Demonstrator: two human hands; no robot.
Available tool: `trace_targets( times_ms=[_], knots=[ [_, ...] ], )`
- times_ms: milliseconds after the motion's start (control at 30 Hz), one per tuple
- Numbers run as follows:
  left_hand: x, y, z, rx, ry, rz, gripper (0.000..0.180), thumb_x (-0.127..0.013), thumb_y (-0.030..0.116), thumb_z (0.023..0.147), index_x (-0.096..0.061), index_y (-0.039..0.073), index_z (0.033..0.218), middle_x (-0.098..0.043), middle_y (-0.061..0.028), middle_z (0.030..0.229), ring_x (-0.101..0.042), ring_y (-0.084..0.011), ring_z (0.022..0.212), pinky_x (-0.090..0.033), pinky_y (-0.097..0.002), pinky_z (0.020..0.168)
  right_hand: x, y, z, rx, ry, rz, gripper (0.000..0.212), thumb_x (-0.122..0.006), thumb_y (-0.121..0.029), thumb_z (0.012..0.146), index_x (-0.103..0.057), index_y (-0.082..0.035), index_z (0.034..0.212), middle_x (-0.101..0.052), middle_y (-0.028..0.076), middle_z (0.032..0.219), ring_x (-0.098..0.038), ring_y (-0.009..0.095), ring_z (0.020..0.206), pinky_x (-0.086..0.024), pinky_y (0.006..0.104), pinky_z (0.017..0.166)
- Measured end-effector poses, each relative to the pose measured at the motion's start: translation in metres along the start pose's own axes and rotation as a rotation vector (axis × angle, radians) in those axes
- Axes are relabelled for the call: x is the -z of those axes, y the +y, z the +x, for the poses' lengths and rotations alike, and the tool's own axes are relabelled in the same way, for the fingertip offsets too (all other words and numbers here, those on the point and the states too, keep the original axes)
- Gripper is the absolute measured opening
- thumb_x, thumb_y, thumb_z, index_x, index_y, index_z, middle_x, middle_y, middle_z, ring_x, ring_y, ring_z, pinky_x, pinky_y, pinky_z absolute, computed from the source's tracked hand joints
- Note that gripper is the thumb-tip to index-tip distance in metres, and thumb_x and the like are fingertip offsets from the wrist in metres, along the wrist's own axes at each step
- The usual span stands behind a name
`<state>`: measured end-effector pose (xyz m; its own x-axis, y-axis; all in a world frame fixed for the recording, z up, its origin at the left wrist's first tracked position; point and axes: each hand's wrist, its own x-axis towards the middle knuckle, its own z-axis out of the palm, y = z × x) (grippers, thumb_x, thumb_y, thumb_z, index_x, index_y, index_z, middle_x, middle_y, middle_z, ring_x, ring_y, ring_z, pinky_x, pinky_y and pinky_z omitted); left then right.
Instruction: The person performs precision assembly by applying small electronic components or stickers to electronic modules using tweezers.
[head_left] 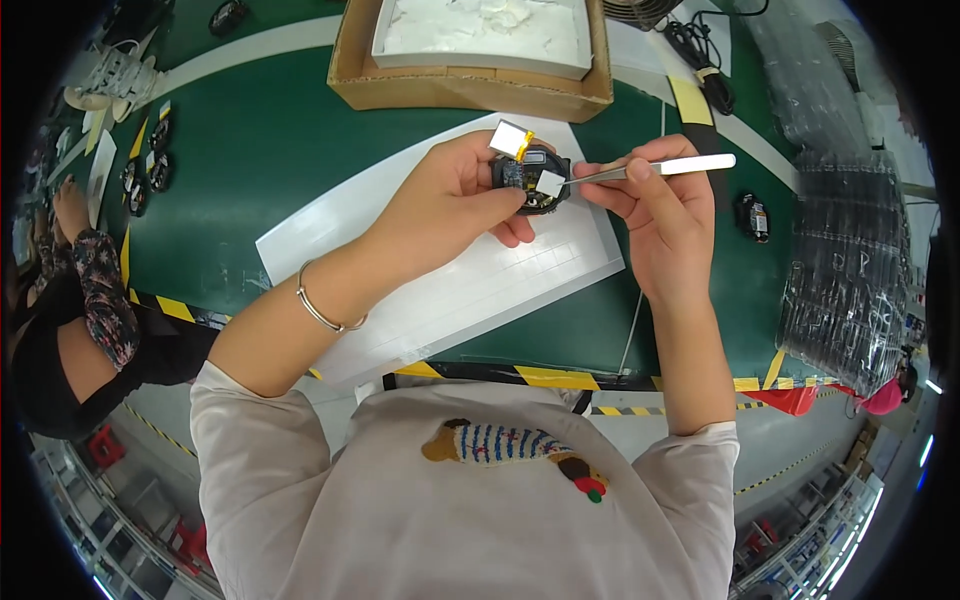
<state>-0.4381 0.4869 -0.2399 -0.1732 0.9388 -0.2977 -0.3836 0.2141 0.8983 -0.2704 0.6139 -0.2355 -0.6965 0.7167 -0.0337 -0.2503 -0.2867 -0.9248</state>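
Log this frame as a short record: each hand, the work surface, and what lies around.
Left hand: holds round black device, its inside showing
Right hand: holds tweezers, tips at white square piece on the device
Surface: white sheet on green table
Beyond sheet: cardboard box
Right side: another black device, clear plastic trays

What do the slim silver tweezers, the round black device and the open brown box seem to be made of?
The slim silver tweezers look like smooth metal: thin, tapering and brightly reflective. The round black device probably has a plastic casing, judging by its dark rim, though coated metal is possible. The open brown box appears to be matt cardboard, from its plain tan walls.
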Motion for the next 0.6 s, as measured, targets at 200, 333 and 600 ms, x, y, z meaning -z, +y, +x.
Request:
trace_targets(
  times_ms=[200, 333, 600],
  knots=[
    [0.008, -0.002, -0.001, 0.003, -0.059, 0.135, 0.029, -0.051, -0.002, 0.082, -0.057, -0.003, 0.110, -0.061, -0.0071, 0.079, -0.062, -0.0106, 0.064, -0.047, -0.0218, 0.054, -0.006, 0.003, 0.001, -0.031, -0.024, -0.121, 0.013, -0.058, -0.004, 0.090, -0.049, 0.000, 0.098, -0.062, 0.012, 0.089, -0.068, 0.025, 0.087, -0.058, 0.0326, 0.075],
    [0.010, -0.002, -0.003, 0.026, -0.081, 0.191, 0.031, -0.051, -0.002, 0.086, -0.057, -0.001, 0.116, -0.063, -0.0064, 0.083, -0.060, -0.0081, 0.063, -0.047, -0.0207, 0.053, -0.007, 0.006, 0.000, 0.003, -0.028, -0.209, 0.013, -0.060, -0.003, 0.089, -0.050, 0.001, 0.096, -0.062, 0.012, 0.089, -0.067, 0.021, 0.081, -0.058, 0.0307, 0.074],
    [0.006, -0.003, -0.004, 0.049, -0.062, 0.227, 0.022, -0.054, 0.001, 0.088, -0.056, -0.002, 0.110, -0.063, -0.0066, 0.081, -0.058, -0.0075, 0.059, -0.045, -0.0207, 0.050, -0.016, 0.007, -0.009, 0.093, -0.025, -0.329, 0.013, -0.060, 0.001, 0.088, -0.051, 0.001, 0.097, -0.061, 0.011, 0.090, -0.065, 0.016, 0.083, -0.055, 0.0280, 0.075]
  ],
)
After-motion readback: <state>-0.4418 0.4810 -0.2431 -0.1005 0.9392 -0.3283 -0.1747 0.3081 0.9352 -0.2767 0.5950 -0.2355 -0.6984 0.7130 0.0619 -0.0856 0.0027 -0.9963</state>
